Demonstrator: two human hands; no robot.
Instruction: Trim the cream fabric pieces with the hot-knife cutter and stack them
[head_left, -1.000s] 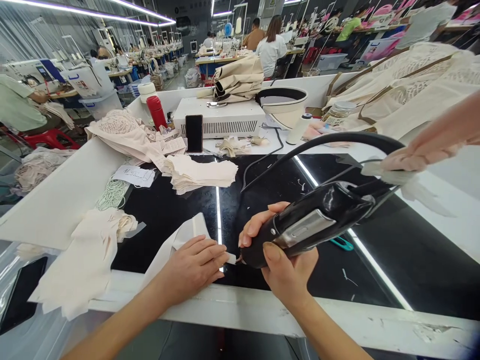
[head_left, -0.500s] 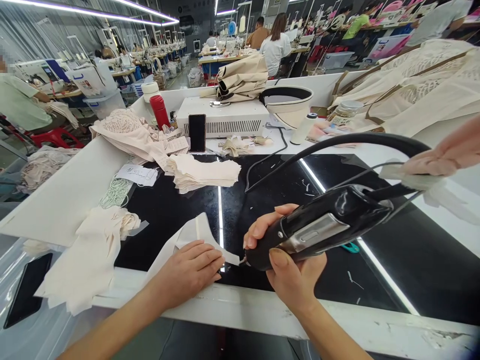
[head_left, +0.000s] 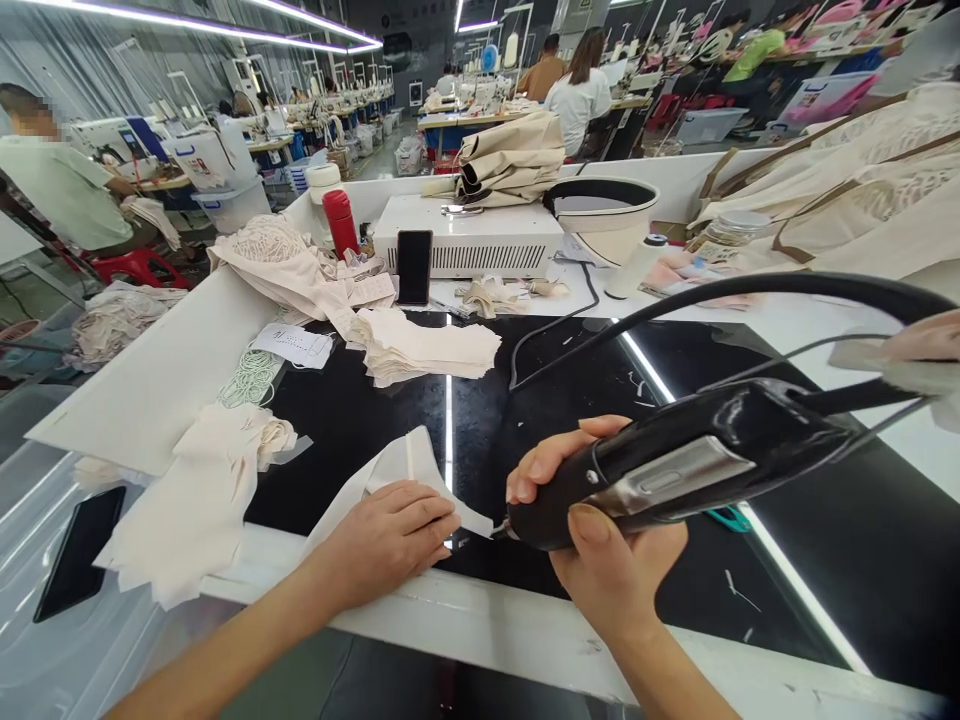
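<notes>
My left hand (head_left: 397, 535) lies flat on a cream fabric piece (head_left: 405, 455), its fingers stretched close together over the cloth. Part of the piece is hidden beneath that hand. My right hand (head_left: 607, 540) is wrapped around a black corded handheld tool (head_left: 675, 480) with a silver side plate, held at a slant. The tool's thin metal tip (head_left: 501, 530) is at the narrow right end of the fabric; whether it touches cannot be made out. Under both lies a glossy black board (head_left: 480, 420).
Beyond the hands lies a stack of cream fabric pieces (head_left: 420, 345); more cloth (head_left: 187, 500) hangs over the left edge. A phone (head_left: 415, 267) leans on a white box (head_left: 480, 235). The tool's thick cable (head_left: 750, 285) arches right. Teal-handled scissors (head_left: 731, 517) lie partly hidden under the tool.
The view has swung slightly left, so the surroundings sit further right. The tool's rear end has shifted right and tilts a little lower. The left hand stays on the fabric.
</notes>
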